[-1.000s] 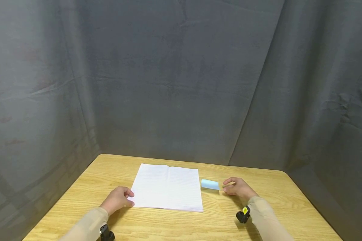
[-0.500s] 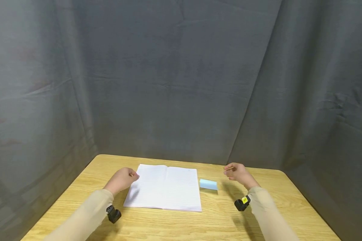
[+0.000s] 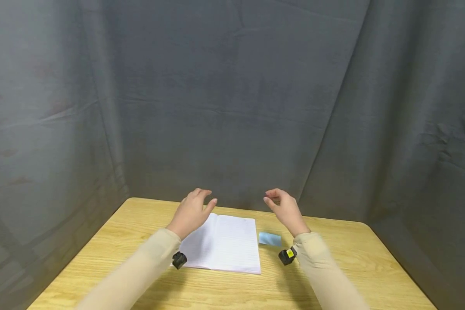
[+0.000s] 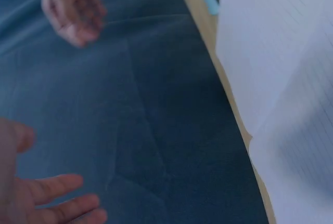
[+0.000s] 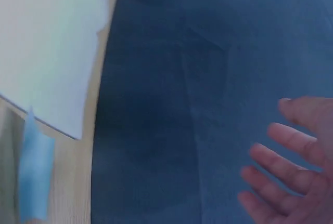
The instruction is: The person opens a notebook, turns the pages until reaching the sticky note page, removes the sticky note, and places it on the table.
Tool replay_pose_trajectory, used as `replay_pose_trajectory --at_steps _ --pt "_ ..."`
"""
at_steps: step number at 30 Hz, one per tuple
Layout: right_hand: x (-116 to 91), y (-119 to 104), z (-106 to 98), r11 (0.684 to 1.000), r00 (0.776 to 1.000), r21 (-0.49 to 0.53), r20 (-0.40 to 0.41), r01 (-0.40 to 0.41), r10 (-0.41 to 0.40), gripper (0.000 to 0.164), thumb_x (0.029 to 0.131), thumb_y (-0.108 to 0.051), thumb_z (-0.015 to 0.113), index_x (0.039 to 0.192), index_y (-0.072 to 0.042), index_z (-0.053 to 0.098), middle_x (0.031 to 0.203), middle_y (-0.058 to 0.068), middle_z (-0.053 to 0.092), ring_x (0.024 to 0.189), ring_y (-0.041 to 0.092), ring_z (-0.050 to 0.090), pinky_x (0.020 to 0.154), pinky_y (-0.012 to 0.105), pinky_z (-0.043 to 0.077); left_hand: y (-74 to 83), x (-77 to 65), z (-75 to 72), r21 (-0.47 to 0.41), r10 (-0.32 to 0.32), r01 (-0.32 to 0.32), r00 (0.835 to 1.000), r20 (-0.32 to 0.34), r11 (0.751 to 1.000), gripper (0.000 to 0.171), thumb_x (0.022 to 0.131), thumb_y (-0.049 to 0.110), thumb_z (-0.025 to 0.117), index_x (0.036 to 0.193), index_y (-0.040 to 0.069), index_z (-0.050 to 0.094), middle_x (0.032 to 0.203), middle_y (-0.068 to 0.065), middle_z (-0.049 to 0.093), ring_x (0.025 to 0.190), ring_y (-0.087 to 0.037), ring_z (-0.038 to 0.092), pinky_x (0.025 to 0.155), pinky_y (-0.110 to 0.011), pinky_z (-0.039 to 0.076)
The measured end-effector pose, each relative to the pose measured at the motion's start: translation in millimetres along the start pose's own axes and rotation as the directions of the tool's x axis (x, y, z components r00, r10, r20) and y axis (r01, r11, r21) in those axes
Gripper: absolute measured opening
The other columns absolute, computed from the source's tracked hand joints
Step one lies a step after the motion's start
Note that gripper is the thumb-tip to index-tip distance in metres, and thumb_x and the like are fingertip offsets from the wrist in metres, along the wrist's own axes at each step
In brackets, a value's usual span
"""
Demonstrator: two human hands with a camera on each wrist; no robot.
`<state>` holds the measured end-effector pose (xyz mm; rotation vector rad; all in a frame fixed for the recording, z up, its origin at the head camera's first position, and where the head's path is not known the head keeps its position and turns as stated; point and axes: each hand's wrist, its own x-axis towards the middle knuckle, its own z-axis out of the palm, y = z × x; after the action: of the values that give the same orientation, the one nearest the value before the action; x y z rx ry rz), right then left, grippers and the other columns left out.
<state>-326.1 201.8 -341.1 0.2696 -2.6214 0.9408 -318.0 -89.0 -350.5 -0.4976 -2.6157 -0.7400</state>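
An open lined notebook (image 3: 238,243) lies on the wooden table, its left page partly covered by my left hand (image 3: 191,213). That hand is raised above the page, fingers and thumb apart and holding nothing. My right hand (image 3: 288,211) is up in the air beyond a small light-blue paper slip (image 3: 270,239), with thumb and fingers bent towards each other. In the right wrist view the right hand's fingers (image 5: 283,164) spread with nothing between them. The blue slip (image 5: 36,174) rests beside the notebook's right edge, one end lifting a little.
The wooden table (image 3: 224,292) ends at a far edge just behind the notebook. Dark grey cloth (image 3: 217,107) hangs behind it and along both sides. A small black camera is strapped to each wrist.
Both hands have risen and moved inward. The left has left the notebook's left edge; the right has come away from the blue slip, which stays beside the notebook.
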Motion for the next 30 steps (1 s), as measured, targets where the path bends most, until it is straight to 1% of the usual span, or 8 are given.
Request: replay_pose_trajectory --at_steps 3,5,7,10,15,20,25,30 --pt "-4 -5 13 0.992 0.996 -0.095 -0.024 0.085 -0.088 0.047 0.093 -0.033 0.064 0.133 -0.01 0.056 0.135 0.015 0.054 0.127 0.036 0.049 0.102 0.053 0.041 4.2 0.8 10.5 0.122 0.061 -0.059 0.998 -0.01 0.991 0.062 0.098 0.05 0.045 0.141 0.004 0.047 0.143 -0.015 0.048 0.134 -0.033 0.043 0.11 -0.05 0.034" --pt "-9 -5 23 0.974 0.989 -0.174 -0.025 0.143 -0.149 0.057 0.09 -0.036 0.067 0.138 -0.01 0.051 0.142 0.016 0.048 0.131 0.038 0.044 0.105 0.055 0.038 5.0 -0.1 17.8 0.19 0.084 -0.084 0.996 0.006 0.978 0.07 0.097 0.053 0.044 0.146 0.003 0.039 0.15 -0.016 0.04 0.139 -0.033 0.036 0.114 -0.05 0.028" --pt "-13 -4 32 0.954 0.982 -0.238 -0.013 0.181 -0.189 0.065 0.088 -0.04 0.069 0.141 -0.011 0.048 0.146 0.017 0.044 0.134 0.039 0.041 0.106 0.057 0.035 4.5 -1.9 25.2 0.244 0.093 -0.1 0.995 0.04 0.965 0.077 0.096 0.058 0.041 0.149 0.003 0.031 0.154 -0.016 0.033 0.143 -0.033 0.031 0.116 -0.05 0.023" --pt "-21 -2 44 0.936 0.977 -0.285 0.017 0.209 -0.213 0.075 0.085 -0.045 0.07 0.145 -0.01 0.043 0.15 0.018 0.039 0.137 0.04 0.036 0.108 0.059 0.031 2.6 -6.3 35.9 0.288 0.091 -0.112 0.992 0.086 0.951 0.086 0.094 0.064 0.039 0.152 0.002 0.024 0.156 -0.017 0.028 0.145 -0.035 0.026 0.117 -0.052 0.02" --pt "-30 3 61 0.912 0.972 -0.337 0.079 0.234 -0.22 0.084 0.084 -0.058 0.065 0.148 -0.011 0.037 0.153 0.02 0.034 0.14 0.042 0.031 0.109 0.062 0.027 -1.9 -13.4 51.4 0.319 0.089 -0.13 0.986 0.139 0.939 0.092 0.09 0.07 0.039 0.152 0.003 0.022 0.157 -0.019 0.026 0.145 -0.037 0.023 0.116 -0.057 0.017" --pt "-38 9 71 0.894 0.967 -0.371 0.139 0.252 -0.214 0.086 0.085 -0.066 0.056 0.149 -0.011 0.037 0.153 0.022 0.032 0.141 0.044 0.028 0.11 0.064 0.022 -6.2 -18.1 62.4 0.345 0.07 -0.136 0.978 0.197 0.929 0.093 0.088 0.076 0.034 0.154 0.011 0.022 0.158 -0.021 0.02 0.145 -0.04 0.019 0.115 -0.06 0.015" --pt "-44 14 78 0.901 0.966 -0.361 0.182 0.239 -0.184 0.085 0.086 -0.068 0.051 0.149 -0.013 0.037 0.154 0.022 0.03 0.142 0.045 0.024 0.111 0.066 0.016 -10.7 -22.1 68.3 0.362 0.056 -0.136 0.973 0.223 0.922 0.092 0.085 0.079 0.033 0.154 0.018 0.024 0.158 -0.02 0.021 0.145 -0.042 0.019 0.113 -0.063 0.016" --pt "-47 18 82 0.907 0.967 -0.36 0.205 0.217 -0.149 0.085 0.085 -0.07 0.05 0.149 -0.015 0.036 0.155 0.02 0.028 0.142 0.047 0.022 0.109 0.07 0.014 -13.6 -25.6 70.7 0.356 0.048 -0.135 0.969 0.242 0.925 0.093 0.084 0.081 0.031 0.154 0.021 0.024 0.159 -0.019 0.02 0.145 -0.044 0.017 0.111 -0.066 0.015"
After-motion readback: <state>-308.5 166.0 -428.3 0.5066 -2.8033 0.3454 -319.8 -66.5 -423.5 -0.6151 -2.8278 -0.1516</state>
